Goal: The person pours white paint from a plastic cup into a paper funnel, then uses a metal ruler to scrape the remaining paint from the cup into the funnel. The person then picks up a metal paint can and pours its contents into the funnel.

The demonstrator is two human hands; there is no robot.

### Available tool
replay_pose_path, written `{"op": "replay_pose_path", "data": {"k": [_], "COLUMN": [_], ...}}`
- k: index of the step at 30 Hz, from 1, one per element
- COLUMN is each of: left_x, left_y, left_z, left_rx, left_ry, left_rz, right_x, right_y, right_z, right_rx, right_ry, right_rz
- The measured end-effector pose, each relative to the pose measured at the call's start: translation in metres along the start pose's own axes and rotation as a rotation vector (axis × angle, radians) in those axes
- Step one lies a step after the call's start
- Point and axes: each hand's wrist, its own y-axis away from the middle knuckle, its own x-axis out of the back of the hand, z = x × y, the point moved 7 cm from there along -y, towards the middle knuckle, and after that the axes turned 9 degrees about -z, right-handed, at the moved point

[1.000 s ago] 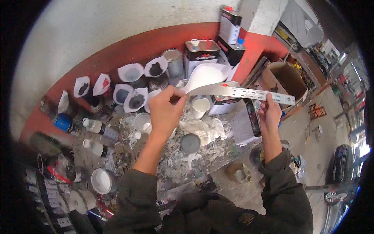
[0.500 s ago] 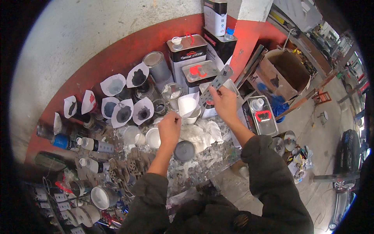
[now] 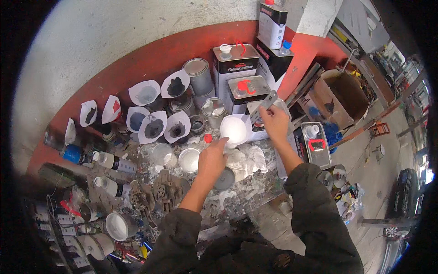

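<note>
A perforated metal mixing ruler [image 3: 270,98] is held upright and tilted in my right hand [image 3: 275,122], to the right of a paper cone [image 3: 246,122]. White paint or its white lining fills the cone's opening; I cannot tell which. The cone rests over a container mostly hidden below it. My left hand [image 3: 212,160] is closed, its fingertips at the cone's lower left edge, seemingly pinching the paper. A small red cap [image 3: 208,138] lies just beyond that hand. Beside it are a white tub [image 3: 189,160] and a grey round lid [image 3: 224,179].
Several paper-topped cans [image 3: 153,128] line the wall on the left. Tall metal solvent cans [image 3: 235,64] stand at the back, and another metal can [image 3: 315,145] is to the right. A crumpled white cloth [image 3: 246,160] lies on the stained bench. A cardboard box [image 3: 340,98] sits beyond.
The view has shifted, so the scene sits lower and further right. My left hand has moved to the cone's near edge, uncovering the red cap. The cone's opening now faces me more.
</note>
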Motion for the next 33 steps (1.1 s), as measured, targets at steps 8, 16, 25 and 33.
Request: {"op": "replay_pose_path", "data": {"k": [8,16,25,33], "left_x": [0.021,-0.008,0.007,0.037], "left_y": [0.111,0.307,0.424,0.471], "left_z": [0.008,-0.039,-0.062,-0.077], "left_rx": [-0.085,0.374,0.677,0.730], "left_ry": [0.247,0.425,0.516,0.505], "left_rz": [0.035,-0.018,0.232,0.338], "right_x": [0.017,-0.025,-0.136,-0.124], "right_y": [0.007,0.129,0.248,0.245], "right_z": [0.005,0.028,0.038,0.012], "right_rx": [-0.001,-0.038,0.353,0.235], "right_ry": [-0.022,-0.184,0.093,0.047], "right_rz": [0.025,-0.349,-0.681,-0.498]}}
